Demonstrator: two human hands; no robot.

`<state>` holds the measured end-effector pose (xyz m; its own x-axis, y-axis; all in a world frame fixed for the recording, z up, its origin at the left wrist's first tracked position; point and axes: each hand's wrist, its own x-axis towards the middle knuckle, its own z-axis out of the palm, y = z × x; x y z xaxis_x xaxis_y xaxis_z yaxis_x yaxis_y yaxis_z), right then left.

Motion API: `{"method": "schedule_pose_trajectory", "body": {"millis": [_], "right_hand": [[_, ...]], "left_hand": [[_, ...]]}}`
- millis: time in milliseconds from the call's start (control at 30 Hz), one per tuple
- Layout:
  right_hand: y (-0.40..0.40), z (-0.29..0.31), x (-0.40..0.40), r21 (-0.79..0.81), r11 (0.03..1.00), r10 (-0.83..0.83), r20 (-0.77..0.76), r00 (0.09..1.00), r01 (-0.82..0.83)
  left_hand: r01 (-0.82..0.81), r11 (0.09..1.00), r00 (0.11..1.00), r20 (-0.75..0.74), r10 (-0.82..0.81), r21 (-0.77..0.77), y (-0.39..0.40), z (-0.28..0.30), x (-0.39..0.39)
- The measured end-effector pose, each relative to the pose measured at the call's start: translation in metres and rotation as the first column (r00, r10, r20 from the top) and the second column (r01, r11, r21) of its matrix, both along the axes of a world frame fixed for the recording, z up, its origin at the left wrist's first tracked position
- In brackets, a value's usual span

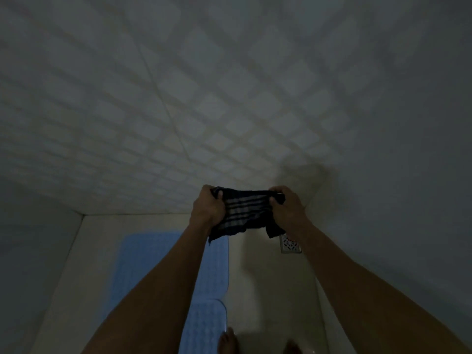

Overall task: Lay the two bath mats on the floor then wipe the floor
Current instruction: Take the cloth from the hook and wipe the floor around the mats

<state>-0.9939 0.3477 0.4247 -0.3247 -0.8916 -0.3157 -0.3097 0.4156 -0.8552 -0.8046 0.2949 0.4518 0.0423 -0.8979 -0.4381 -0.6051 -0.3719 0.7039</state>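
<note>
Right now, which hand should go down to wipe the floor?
Probably the right hand: both hands grip the striped cloth, but bare floor and the drain lie below it, while the left hand hangs over the blue mats.

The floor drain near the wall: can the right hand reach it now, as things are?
Probably not right away. The right hand and the left hand both grip the dark striped cloth, held up in front of the wall. The floor drain lies uncovered below, so the way down looks free once the person bends.
</note>
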Motion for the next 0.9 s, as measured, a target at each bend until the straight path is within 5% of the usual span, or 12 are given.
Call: {"method": "schedule_pose_trajectory", "body": {"millis": [133, 233, 500, 900], "right_hand": [[-0.013, -0.072, 0.024, 0.103, 0.966, -0.250, 0.131, 0.959, 0.238], [-0.024, -0.127, 0.035, 0.147, 0.939, -0.330, 0.131, 0.935, 0.311], [-0.039, -0.341, 0.017, 0.061, 0.992, -0.093, -0.284, 0.954, 0.115], [-0.087, -0.621, 0.009, 0.018, 1.000, 0.013, -0.334, 0.943, -0.007]], "left_hand": [[-0.077, 0.994, 0.981, -0.172, 0.089, 0.073, -0.010, -0.081, 0.012], [-0.012, 1.000, 0.997, -0.070, 0.012, -0.009, -0.012, -0.149, 0.010], [0.001, 0.987, 0.989, 0.147, 0.023, -0.161, -0.026, -0.358, -0.016], [-0.020, 0.975, 0.980, 0.187, 0.063, -0.220, -0.066, -0.648, -0.019]]}}
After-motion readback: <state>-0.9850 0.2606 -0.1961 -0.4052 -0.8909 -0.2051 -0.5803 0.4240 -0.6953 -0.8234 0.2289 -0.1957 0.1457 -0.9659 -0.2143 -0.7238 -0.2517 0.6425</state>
